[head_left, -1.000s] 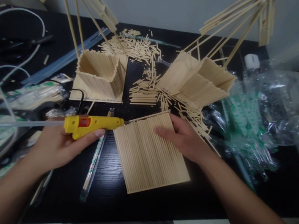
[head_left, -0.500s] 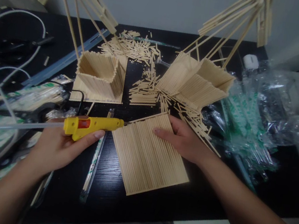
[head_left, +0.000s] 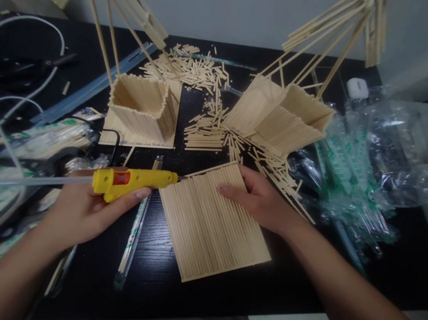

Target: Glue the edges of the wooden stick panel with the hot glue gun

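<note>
In the head view, near the front of the black table [head_left: 154, 287]: a square panel [head_left: 215, 223] of thin wooden sticks, set at a slant between the two hands.
Left hand [head_left: 84, 214]: closed around a yellow glue gun [head_left: 140, 180], thumb along its near side; whether the trigger is squeezed, I cannot tell.
Right hand [head_left: 263, 199]: pinching the panel by its far right side, thumb on top, the other fingers mostly hidden.
Gun tip: at the panel's far left corner, beside the stick [head_left: 212, 169] along that edge; touching or just apart, I cannot tell.
Glue stick [head_left: 40, 179]: poking out of the gun's back over wrapped packets; a snag there could jerk the tip off line.
Panel edge: a loose pinch could let it swing, smearing glue across the face.
Right fingers: hot glue could burn them if the tip slid along the edge.
Loose sticks [head_left: 205, 131]: heaped just beyond the panel; stray glue could catch them.
Stick boxes [head_left: 137, 124]: two, standing behind; a knock could tip them.
</note>
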A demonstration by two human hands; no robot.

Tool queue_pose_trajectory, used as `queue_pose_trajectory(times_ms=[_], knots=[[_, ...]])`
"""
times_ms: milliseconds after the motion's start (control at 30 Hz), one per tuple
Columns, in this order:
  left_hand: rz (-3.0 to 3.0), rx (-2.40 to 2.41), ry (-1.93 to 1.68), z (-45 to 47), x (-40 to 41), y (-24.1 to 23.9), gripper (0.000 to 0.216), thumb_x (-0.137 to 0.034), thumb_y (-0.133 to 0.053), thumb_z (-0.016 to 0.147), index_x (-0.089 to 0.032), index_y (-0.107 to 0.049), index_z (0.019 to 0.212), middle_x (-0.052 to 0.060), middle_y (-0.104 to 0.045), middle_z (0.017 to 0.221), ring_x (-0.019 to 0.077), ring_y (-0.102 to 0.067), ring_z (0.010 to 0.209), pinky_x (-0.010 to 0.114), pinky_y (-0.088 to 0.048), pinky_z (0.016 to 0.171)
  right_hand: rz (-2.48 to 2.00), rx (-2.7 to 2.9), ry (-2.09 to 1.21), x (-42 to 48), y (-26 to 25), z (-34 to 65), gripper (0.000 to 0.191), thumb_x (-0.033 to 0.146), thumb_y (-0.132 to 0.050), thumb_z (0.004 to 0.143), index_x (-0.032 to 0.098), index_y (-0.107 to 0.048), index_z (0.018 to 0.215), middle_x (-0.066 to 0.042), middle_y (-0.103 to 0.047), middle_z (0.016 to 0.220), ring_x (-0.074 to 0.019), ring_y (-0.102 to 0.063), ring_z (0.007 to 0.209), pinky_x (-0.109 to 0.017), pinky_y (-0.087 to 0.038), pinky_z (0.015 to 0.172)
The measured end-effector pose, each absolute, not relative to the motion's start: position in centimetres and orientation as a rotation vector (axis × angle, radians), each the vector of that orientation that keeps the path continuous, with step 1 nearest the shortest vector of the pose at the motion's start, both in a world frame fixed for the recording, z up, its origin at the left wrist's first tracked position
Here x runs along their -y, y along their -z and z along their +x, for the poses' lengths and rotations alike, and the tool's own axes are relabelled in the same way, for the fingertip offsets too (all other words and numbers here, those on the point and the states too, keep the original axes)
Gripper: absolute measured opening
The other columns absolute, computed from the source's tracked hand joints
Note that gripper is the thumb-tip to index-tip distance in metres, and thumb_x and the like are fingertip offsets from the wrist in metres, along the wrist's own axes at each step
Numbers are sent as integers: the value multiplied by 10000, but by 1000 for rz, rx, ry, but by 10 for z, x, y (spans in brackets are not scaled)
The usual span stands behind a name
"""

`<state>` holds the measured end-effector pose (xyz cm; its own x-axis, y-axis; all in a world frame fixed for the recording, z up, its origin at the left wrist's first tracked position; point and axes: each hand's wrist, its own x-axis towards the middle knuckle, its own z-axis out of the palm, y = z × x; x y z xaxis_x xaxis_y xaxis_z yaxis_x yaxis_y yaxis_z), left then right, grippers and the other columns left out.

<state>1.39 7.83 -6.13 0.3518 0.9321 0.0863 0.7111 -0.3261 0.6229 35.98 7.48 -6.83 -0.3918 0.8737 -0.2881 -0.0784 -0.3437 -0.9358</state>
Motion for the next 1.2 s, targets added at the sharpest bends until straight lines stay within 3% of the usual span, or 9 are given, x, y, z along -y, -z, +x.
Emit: queue_pose_trajectory(times_ms=[233, 467, 733, 933, 1200], knots=[[2191, -1416, -599, 10, -76, 64, 421, -658, -684, 1045, -327, -910, 917, -1, -879, 760, 239, -797, 591, 327, -624, 553, -1125, 1189, -1808, -75, 67, 359, 349, 518, -951, 953, 248, -798, 1114, -21, -862, 1094, -263, -812, 1091, -474, -621, 1112], [2206, -1404, -624, 14, -77, 62, 422, -641, -678, 1050, -314, -883, 881, -8, -843, 710, 218, -747, 528, 324, -605, 530, -1138, 1193, -1806, -74, 66, 358, 332, 498, -955, 944, 254, -783, 1090, -8, -836, 1015, -280, -813, 1119, -474, -628, 1100], [2210, -1396, -608, 16, -76, 59, 470, -620, -670, 1058, -297, -820, 751, -15, -779, 611, 193, -687, 454, 304, -540, 444, -1128, 1228, -1814, -74, 68, 359, 357, 514, -930, 968, 230, -800, 1141, -52, -871, 1185, -276, -807, 1150, -477, -622, 1106], [2182, -1405, -616, 18, -76, 58, 439, -651, -682, 1038, -317, -873, 827, 15, -867, 741, 255, -808, 595, 363, -684, 573, -1121, 1183, -1851, -73, 69, 359, 340, 429, -974, 934, 232, -810, 1156, -41, -876, 1184, -259, -803, 1113, -453, -618, 1093], [2134, -1407, -575, 16, -78, 56, 432, -659, -697, 1021, -315, -875, 829, 18, -869, 741, 254, -809, 588, 356, -676, 551, -1119, 1191, -1842, -73, 69, 360, 334, 421, -983, 923, 232, -813, 1140, -42, -874, 1175, -267, -799, 1127, -455, -611, 1102]])
